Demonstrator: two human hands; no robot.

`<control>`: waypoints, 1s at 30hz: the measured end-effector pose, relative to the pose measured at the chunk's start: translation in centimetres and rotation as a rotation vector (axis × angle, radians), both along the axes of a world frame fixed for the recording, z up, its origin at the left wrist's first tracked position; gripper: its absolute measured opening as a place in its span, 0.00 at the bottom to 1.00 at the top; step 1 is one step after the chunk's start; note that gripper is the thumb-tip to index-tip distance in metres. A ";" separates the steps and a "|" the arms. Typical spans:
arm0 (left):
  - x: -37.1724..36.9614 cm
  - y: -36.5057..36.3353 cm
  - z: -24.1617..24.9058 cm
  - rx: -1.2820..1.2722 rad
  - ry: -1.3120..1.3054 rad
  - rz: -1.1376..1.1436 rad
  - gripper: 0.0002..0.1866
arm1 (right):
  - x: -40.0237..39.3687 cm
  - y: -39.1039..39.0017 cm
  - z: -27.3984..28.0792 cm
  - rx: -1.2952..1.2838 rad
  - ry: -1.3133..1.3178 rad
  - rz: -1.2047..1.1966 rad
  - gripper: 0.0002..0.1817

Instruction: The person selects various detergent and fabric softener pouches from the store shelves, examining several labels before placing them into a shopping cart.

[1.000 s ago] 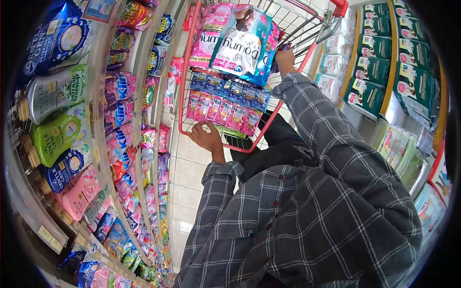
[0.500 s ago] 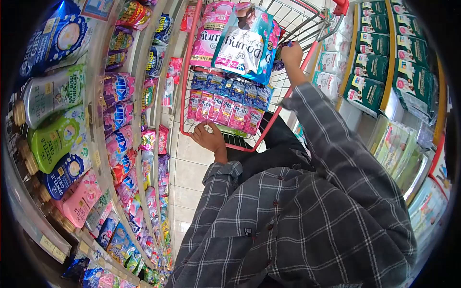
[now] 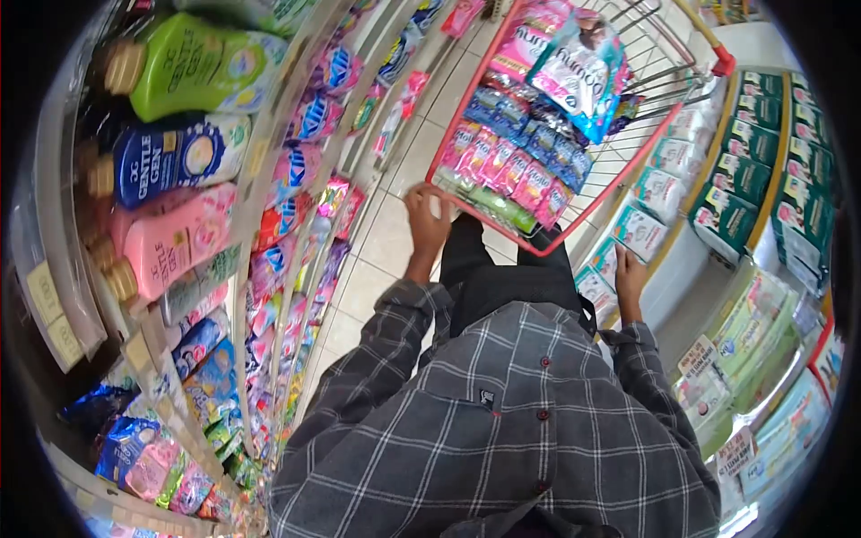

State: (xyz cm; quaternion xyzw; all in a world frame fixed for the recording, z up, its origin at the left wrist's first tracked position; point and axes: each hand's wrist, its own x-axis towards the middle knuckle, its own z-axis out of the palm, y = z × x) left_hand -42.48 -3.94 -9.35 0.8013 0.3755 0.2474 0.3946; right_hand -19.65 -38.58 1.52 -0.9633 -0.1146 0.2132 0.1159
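Observation:
My left hand (image 3: 429, 220) is closed around the near left corner of the red-rimmed shopping cart (image 3: 563, 242). My right hand (image 3: 630, 280) hangs apart from the cart, beside the shelf of white and teal packs; its fingers are loosely bent and slightly apart, with nothing visible in them. Inside the cart lie pink Molto sachet strips (image 3: 504, 170), blue sachet strips (image 3: 535, 125) and a teal-and-white Downy pouch (image 3: 577, 72) on top of a pink Downy pouch (image 3: 529, 40). A green pack (image 3: 502, 209) shows at the near end. Dark purple packaging (image 3: 628, 109) sits at the cart's right side.
On the left, shelves carry Gentle Gen bottles (image 3: 184, 161) and Kiln pouches (image 3: 314, 117). Dark green packs (image 3: 726, 220) and white-teal packs (image 3: 641, 231) line the right shelves. Pale tiled floor (image 3: 381, 233) runs between the cart and the left shelves.
My right hand has left the cart's right side and come back toward my body. My left hand stays at the cart corner. The cart appears farther up and right in view.

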 end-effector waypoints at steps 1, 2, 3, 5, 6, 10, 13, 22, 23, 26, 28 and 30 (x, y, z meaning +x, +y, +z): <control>-1.2 1.9 -2.1 0.033 -0.022 0.061 0.08 | -1.0 -3.6 -2.1 0.046 -0.060 0.013 0.27; -2.7 3.7 -4.4 0.058 -0.047 0.124 0.08 | -2.4 -5.4 -2.5 -0.001 -0.022 -0.044 0.28; -3.6 5.3 -5.5 -0.068 -0.032 0.230 0.08 | -3.5 -7.1 -2.4 -0.051 0.014 -0.101 0.28; -5.9 9.0 -10.0 -0.238 0.072 0.353 0.09 | -5.8 -10.2 -3.2 -0.060 0.112 -0.233 0.29; -8.0 10.5 -14.7 -0.285 0.166 0.370 0.11 | -6.7 -11.6 -3.7 -0.024 0.177 -0.307 0.29; -14.9 15.2 -25.4 -0.306 0.451 0.247 0.26 | -10.2 -11.8 -3.4 0.107 0.449 -0.402 0.21; -14.1 17.1 -25.3 0.114 0.492 0.612 0.28 | -12.1 -12.2 -4.0 0.091 0.594 -0.439 0.17; -14.5 21.3 -27.9 0.019 0.675 0.533 0.31 | -13.0 -10.2 -4.4 0.140 0.730 -0.583 0.16; -14.7 21.7 -28.4 0.027 0.791 0.541 0.31 | -13.0 -10.2 -4.2 0.103 0.728 -0.576 0.16; -16.3 23.8 -31.5 0.102 0.877 0.544 0.31 | -12.7 -10.8 -4.2 0.035 0.729 -0.549 0.16; -15.9 23.5 -31.4 0.135 0.866 0.568 0.31 | -12.7 -11.7 -4.2 0.030 0.738 -0.547 0.16; -14.5 23.5 -29.5 -0.105 1.103 0.635 0.29 | -12.5 -11.7 -4.4 -0.022 0.738 -0.529 0.16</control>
